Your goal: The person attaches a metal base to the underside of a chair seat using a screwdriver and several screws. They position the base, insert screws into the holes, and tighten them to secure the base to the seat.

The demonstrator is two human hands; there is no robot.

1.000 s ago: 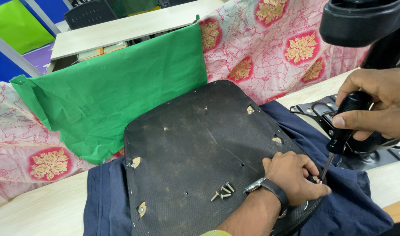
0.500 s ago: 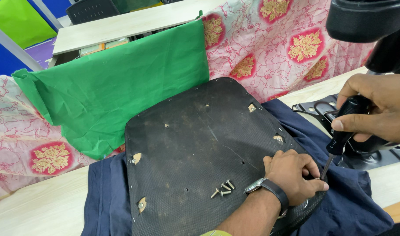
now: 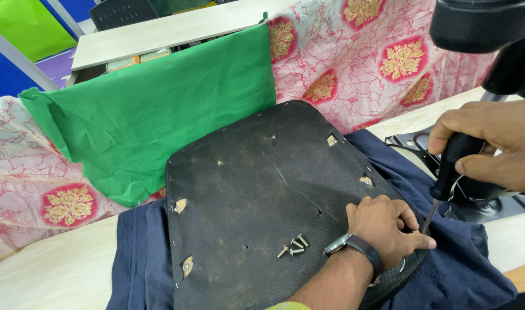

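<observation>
A black upturned chair seat (image 3: 262,189) lies on dark blue cloth (image 3: 142,270) on a pale wooden table. My left hand (image 3: 386,227), with a watch on the wrist, rests curled on the seat's near right edge, fingertips at the screwdriver's tip. My right hand (image 3: 492,143) grips the black handle of a screwdriver (image 3: 446,178), whose thin shaft angles down to the seat's edge beside my left fingers. Several loose screws (image 3: 293,247) lie on the seat just left of my left wrist.
Green cloth (image 3: 159,115) and pink patterned fabric (image 3: 360,63) are draped behind the seat. A black metal chair bracket (image 3: 503,204) lies on the table at right, under my right hand. A black chair part (image 3: 480,26) looms at the top right. Another table stands behind.
The view has shifted slightly; both hands stay at the seat's right edge with the screwdriver in nearly the same place.
</observation>
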